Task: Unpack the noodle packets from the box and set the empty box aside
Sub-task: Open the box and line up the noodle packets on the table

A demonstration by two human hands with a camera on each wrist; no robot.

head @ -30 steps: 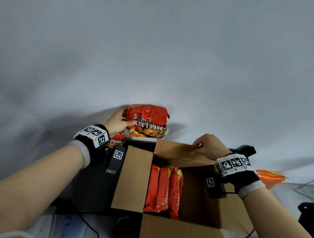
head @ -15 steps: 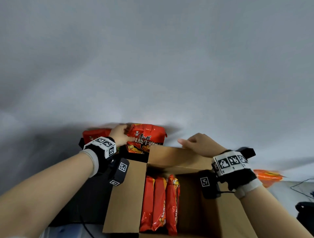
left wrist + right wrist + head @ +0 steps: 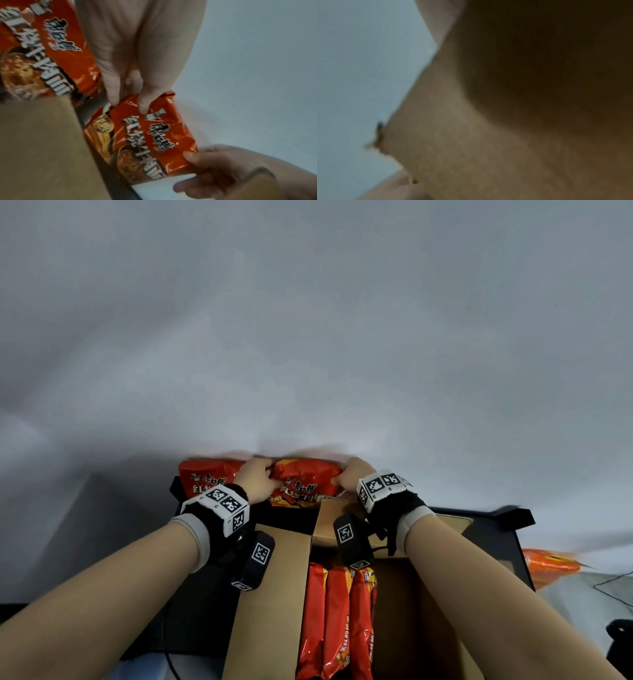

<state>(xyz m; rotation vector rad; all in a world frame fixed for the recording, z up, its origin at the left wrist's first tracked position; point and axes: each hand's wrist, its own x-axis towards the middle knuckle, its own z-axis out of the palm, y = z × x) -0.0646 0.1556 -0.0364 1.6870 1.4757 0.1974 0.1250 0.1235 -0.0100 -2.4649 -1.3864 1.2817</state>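
An open cardboard box (image 3: 274, 594) stands in front of me with three red noodle packets (image 3: 335, 618) upright inside. Just beyond its far flap a red noodle packet (image 3: 305, 479) lies on the surface. My left hand (image 3: 263, 477) pinches its left end and my right hand (image 3: 342, 479) grips its right end. In the left wrist view my left hand (image 3: 128, 104) pinches the packet (image 3: 145, 135) and the right hand (image 3: 190, 159) has its thumb on the other end. A second packet (image 3: 205, 477) lies to its left. The right wrist view shows only blurred cardboard (image 3: 505, 121).
The box sits on a black mat (image 3: 496, 517) on a white surface (image 3: 308, 354). An orange packet (image 3: 551, 565) lies off the mat at the right. A thin cable (image 3: 613, 587) and a dark object (image 3: 620, 638) are at the right edge.
My left hand brought the packet down beyond the box, beside the other one. My right hand left the box flap and took the packet's right end.
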